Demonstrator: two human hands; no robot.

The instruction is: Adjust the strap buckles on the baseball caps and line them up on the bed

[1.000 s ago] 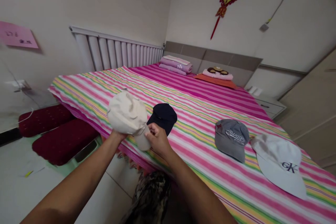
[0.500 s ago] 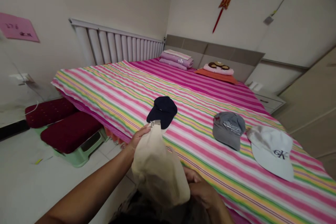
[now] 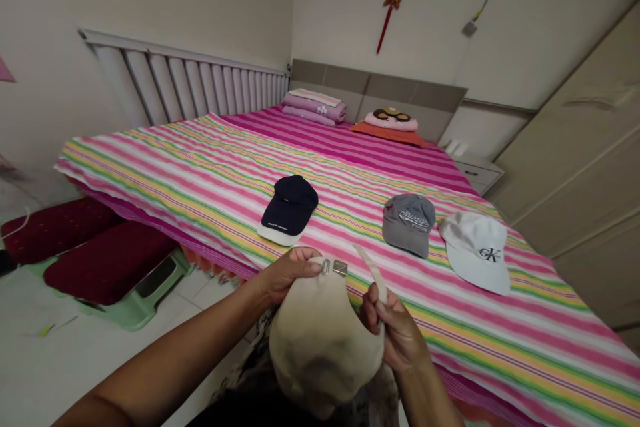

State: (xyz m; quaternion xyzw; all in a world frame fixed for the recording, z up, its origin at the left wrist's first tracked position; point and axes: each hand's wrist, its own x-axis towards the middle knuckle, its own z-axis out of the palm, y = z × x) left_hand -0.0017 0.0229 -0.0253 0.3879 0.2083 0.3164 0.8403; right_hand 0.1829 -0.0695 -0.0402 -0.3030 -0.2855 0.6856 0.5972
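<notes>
A cream baseball cap (image 3: 320,330) is held between my hands over the near edge of the bed, its back opening facing away from me. My left hand (image 3: 290,275) pinches the left side of the back opening, beside a metal buckle (image 3: 340,268). Between the thumb and fingers of my right hand (image 3: 393,323) is the loose strap (image 3: 371,265), its free end pointing up, apart from the buckle. Beyond lie a navy cap (image 3: 293,203) with a white brim edge, a grey cap (image 3: 410,221) and a white cap (image 3: 477,250) with dark letters.
A striped sheet (image 3: 190,173) covers the bed. Folded bedding (image 3: 315,107) and a pillow (image 3: 391,121) are near the headboard (image 3: 415,95). Red-topped stools (image 3: 107,257) stand at the left; a white bedside cabinet (image 3: 477,172) is at the far right.
The cream cap has turned so its back opening shows. My right hand has come up and now holds the strap apart from the buckle. The view has shifted right.
</notes>
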